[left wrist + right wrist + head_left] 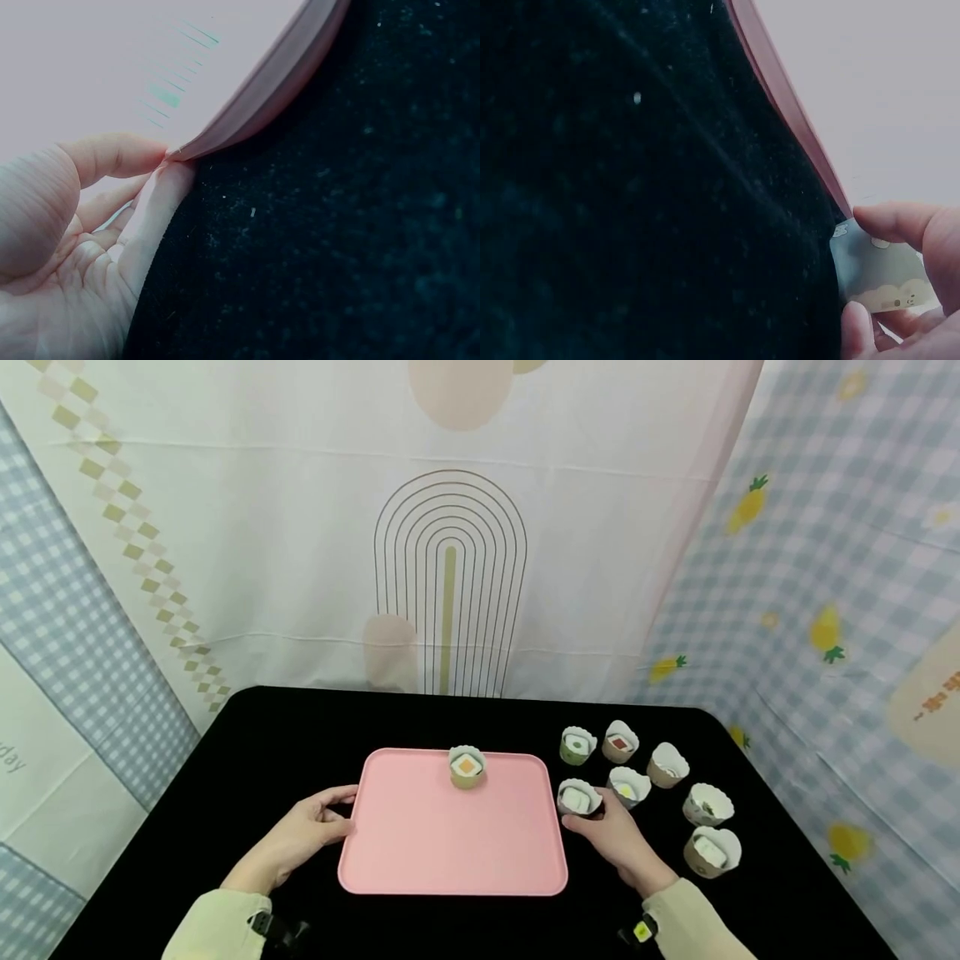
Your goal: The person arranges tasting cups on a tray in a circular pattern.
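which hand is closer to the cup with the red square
The right. The right hand is on the near side of the red-square cup, holding another cup; the left hand is across the tray, at its left edge.

Eight paper cups [467,781], one tray [452,852] and one table [300,727] are in view, along with one left hand [306,828], one right hand [615,835] and two sleeves [216,928].
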A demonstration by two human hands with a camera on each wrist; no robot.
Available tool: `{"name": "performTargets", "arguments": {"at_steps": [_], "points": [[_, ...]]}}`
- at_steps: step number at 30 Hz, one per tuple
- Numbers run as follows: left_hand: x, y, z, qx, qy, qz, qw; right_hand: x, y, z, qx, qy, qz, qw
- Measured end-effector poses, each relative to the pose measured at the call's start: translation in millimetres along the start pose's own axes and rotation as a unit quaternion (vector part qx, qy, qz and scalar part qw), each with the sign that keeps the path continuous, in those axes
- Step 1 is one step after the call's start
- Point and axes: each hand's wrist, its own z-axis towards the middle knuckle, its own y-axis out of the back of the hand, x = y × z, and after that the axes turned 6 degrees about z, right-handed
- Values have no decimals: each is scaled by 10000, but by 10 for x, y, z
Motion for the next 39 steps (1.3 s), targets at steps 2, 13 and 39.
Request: {"name": "performTargets", "arguments": {"at_steps": [2,13,39], "points": [[-6,7,-3,23,-37,4,10000,20,-7,-8,-49,-3,-8,10000],[-52,8,8,12,-79,-103,9999,18,-16,-20,-102,-27,-82,9999],[-23,-21,-31,-98,-104,-223,9996,106,29,-53,-331,-131,-48,9994]]}}
